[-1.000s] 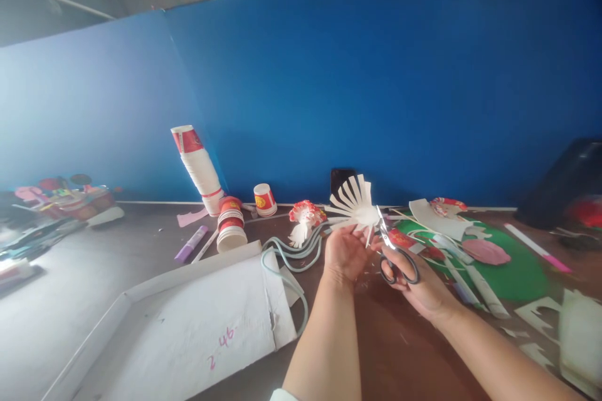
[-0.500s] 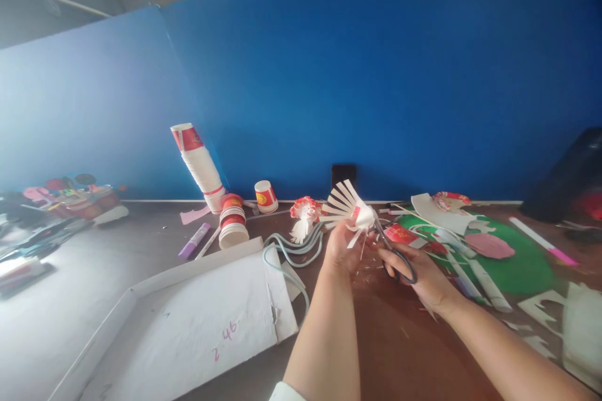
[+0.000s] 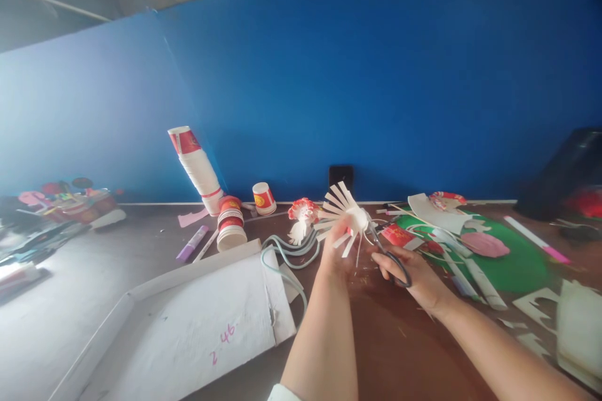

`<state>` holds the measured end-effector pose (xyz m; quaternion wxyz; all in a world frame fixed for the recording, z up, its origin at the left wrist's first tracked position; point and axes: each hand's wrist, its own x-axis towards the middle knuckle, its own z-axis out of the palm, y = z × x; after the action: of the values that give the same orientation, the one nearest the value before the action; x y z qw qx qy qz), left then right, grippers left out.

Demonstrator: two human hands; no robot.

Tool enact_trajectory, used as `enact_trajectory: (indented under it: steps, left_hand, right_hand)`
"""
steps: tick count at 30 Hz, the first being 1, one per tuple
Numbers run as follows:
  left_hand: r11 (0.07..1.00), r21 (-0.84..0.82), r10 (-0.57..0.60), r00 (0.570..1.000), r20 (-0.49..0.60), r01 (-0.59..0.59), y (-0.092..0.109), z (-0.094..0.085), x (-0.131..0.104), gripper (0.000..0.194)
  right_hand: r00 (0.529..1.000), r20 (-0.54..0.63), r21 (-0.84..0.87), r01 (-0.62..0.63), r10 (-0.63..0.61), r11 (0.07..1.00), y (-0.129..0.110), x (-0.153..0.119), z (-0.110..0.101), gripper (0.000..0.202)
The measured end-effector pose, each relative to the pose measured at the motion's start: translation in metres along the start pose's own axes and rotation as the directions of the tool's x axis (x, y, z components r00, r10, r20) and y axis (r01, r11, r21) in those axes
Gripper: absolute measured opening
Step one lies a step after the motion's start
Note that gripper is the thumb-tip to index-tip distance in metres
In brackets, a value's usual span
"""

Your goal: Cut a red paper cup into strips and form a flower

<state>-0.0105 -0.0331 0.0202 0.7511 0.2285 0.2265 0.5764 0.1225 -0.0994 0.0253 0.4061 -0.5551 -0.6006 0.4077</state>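
Note:
A paper cup (image 3: 359, 220), its wall slit into white strips that fan outward, is gripped by my left hand (image 3: 337, 247). My right hand (image 3: 420, 277) has its fingers through the handles of dark-handled scissors (image 3: 396, 268). The scissor blades lie at the cup's right side, by the strips; whether they touch it is hard to make out. Some of the left fingers are hidden behind the cup. Just left of it lies a red-and-white cut-paper flower (image 3: 303, 212). Small paper scraps are on the brown table below the hands.
A leaning cup stack (image 3: 200, 170), shorter cups (image 3: 231, 230) and a single cup (image 3: 264, 198) stand at the back. Left are a white box lid (image 3: 188, 326), a pale cable (image 3: 291, 255) and a purple glue stick (image 3: 192, 243). Green paper (image 3: 512, 266) and a pink-ended marker (image 3: 536, 239) lie right.
The cut cup has turned in my left hand, so its strips fan out differently. The scissors stay near its right side, and the whole view has shifted slightly.

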Motion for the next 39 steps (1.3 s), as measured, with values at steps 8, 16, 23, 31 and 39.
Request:
enact_trajectory:
  steps: [8,16,23,31,39]
  left_hand:
    - [0.999,-0.003,-0.044,0.996,0.081,0.044,-0.003,-0.007,0.002,0.031]
    - [0.996,0.067,-0.064,0.998,0.011,0.063,-0.001,-0.01,-0.003,0.031]
    - [0.996,0.092,-0.013,0.994,0.104,0.004,0.002,-0.004,-0.005,0.034]
    - [0.996,0.077,-0.04,0.999,0.036,0.037,0.006,-0.004,-0.01,0.032]
    - [0.996,0.03,-0.078,0.996,-0.035,0.079,0.002,-0.009,0.0,0.024]
  right_hand:
    - [0.999,-0.016,-0.037,0.044,-0.045,0.998,-0.003,-0.002,0.003,0.042]
    - [0.998,-0.051,-0.034,0.033,-0.035,0.999,-0.011,-0.005,0.009,0.044]
    - [1.0,-0.024,0.031,0.021,-0.02,0.999,-0.005,-0.008,0.015,0.037]
    - [1.0,0.03,0.146,-0.006,0.002,0.989,0.0,-0.007,0.019,0.028]
    - [1.0,-0.011,0.087,0.013,-0.012,0.996,-0.006,-0.007,0.016,0.037]
